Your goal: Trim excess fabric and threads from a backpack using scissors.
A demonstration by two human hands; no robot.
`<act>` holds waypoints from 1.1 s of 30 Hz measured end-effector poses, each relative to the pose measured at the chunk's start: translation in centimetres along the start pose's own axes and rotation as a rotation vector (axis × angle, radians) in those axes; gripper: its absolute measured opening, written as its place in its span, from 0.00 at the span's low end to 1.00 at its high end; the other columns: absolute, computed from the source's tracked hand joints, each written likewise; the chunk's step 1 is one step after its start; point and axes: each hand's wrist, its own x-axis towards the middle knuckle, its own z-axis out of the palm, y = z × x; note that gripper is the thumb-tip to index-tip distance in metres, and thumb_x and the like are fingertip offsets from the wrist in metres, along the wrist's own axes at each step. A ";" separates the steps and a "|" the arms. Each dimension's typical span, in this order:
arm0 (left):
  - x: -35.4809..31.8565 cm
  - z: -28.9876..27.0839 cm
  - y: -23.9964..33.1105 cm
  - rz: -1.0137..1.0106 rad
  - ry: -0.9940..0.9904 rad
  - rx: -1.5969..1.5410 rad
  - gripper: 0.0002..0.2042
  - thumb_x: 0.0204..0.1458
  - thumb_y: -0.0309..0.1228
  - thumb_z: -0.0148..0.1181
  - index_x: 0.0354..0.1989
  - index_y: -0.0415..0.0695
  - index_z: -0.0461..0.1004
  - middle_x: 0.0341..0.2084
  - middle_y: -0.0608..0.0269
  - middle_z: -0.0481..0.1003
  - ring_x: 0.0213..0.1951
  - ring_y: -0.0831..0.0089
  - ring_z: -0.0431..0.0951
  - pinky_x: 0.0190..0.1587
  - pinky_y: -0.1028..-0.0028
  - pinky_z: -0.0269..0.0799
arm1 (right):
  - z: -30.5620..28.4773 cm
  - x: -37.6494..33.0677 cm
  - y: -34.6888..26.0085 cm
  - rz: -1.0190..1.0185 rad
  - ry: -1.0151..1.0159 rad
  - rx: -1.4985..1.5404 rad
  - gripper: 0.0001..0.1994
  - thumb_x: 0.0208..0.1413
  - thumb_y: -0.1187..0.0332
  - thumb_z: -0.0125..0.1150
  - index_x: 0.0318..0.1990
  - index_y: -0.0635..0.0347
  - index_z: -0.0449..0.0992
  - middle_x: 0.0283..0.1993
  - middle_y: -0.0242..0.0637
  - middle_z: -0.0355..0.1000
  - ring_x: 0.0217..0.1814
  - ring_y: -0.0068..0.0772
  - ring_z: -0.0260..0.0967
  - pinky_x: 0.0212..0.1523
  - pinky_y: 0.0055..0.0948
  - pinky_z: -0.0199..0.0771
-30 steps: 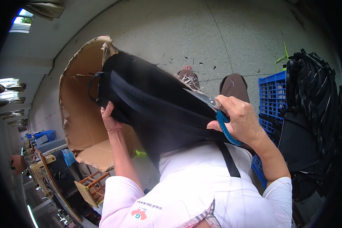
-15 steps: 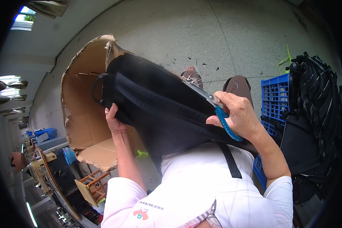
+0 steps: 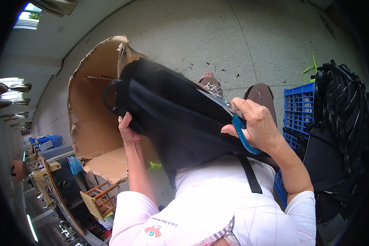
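A large black fabric piece (image 3: 172,110) with a strap loop at its left end lies across my lap. My left hand (image 3: 128,128) pinches its left edge, just below the loop. In my right hand (image 3: 256,123) are scissors (image 3: 244,137) with blue handles, the thumb and fingers closed round the grips. Their metal blades point up and left along the fabric's far edge. Whether the blades are parted is hard to make out.
An open cardboard box (image 3: 96,110) stands at the left, under the fabric's end. To the right a blue plastic crate (image 3: 297,104) sits beside heaped black pieces (image 3: 342,119). Dark scraps (image 3: 223,70) dot the floor ahead. A wooden stool (image 3: 98,201) is at the lower left.
The left hand and the fabric's left end have shifted slightly right in the picture, as has the box. The right hand keeps its hold on the scissors, almost in the same place.
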 end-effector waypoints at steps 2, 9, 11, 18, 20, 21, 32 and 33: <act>0.0 -0.2 -0.1 0.008 0.000 -0.005 0.20 0.42 0.23 0.59 0.47 0.38 0.68 0.42 0.57 0.73 0.44 0.62 0.73 0.51 0.63 0.68 | 0.3 -0.1 0.1 -0.015 0.023 0.002 0.30 0.40 0.44 0.61 0.39 0.64 0.66 0.24 0.42 0.66 0.25 0.39 0.69 0.27 0.32 0.72; -0.2 -1.0 -0.2 0.005 -0.023 0.018 0.23 0.43 0.29 0.61 0.49 0.37 0.65 0.45 0.55 0.71 0.46 0.60 0.72 0.53 0.61 0.65 | -0.5 0.4 -0.8 0.008 0.001 0.030 0.30 0.40 0.44 0.62 0.40 0.63 0.66 0.27 0.43 0.67 0.28 0.41 0.69 0.29 0.35 0.71; -0.3 -0.5 -0.2 -0.005 -0.028 0.018 0.24 0.43 0.29 0.61 0.49 0.37 0.65 0.45 0.54 0.71 0.46 0.59 0.72 0.53 0.61 0.65 | -0.5 0.7 -1.1 0.008 0.000 0.001 0.30 0.40 0.44 0.61 0.41 0.63 0.66 0.29 0.44 0.67 0.30 0.42 0.69 0.30 0.35 0.72; -0.7 -0.3 -0.6 -0.058 -0.023 -0.026 0.23 0.41 0.26 0.61 0.49 0.38 0.66 0.45 0.54 0.71 0.46 0.59 0.72 0.53 0.60 0.66 | -0.1 1.0 -0.8 -0.006 0.005 0.013 0.32 0.40 0.43 0.61 0.40 0.65 0.66 0.28 0.45 0.66 0.28 0.42 0.68 0.30 0.35 0.70; -0.7 -0.4 -0.8 -0.058 -0.033 -0.003 0.25 0.42 0.30 0.63 0.50 0.37 0.65 0.45 0.54 0.71 0.47 0.59 0.71 0.53 0.60 0.65 | -0.4 1.0 -0.9 -0.012 -0.018 0.006 0.30 0.40 0.43 0.61 0.38 0.64 0.67 0.26 0.44 0.66 0.27 0.41 0.69 0.29 0.34 0.72; -0.7 -0.3 -0.8 -0.055 -0.035 -0.001 0.25 0.41 0.30 0.63 0.50 0.37 0.65 0.45 0.54 0.71 0.47 0.59 0.71 0.53 0.60 0.65 | -0.5 0.9 -1.0 0.017 -0.041 0.000 0.30 0.41 0.43 0.61 0.37 0.64 0.67 0.25 0.44 0.66 0.27 0.40 0.69 0.28 0.33 0.72; -0.8 0.9 -1.0 -0.021 -0.079 0.021 0.26 0.40 0.29 0.63 0.50 0.36 0.64 0.45 0.52 0.71 0.46 0.58 0.72 0.52 0.59 0.67 | -0.4 1.7 -1.1 -0.129 0.107 -0.048 0.30 0.41 0.44 0.62 0.39 0.64 0.67 0.24 0.42 0.67 0.24 0.38 0.70 0.26 0.32 0.71; -0.6 0.9 -1.0 -0.026 -0.079 0.019 0.26 0.40 0.29 0.63 0.50 0.36 0.64 0.45 0.52 0.71 0.46 0.58 0.72 0.52 0.59 0.67 | -0.2 1.6 -1.0 -0.088 0.091 -0.007 0.30 0.40 0.44 0.62 0.39 0.65 0.67 0.23 0.42 0.66 0.23 0.37 0.68 0.25 0.31 0.69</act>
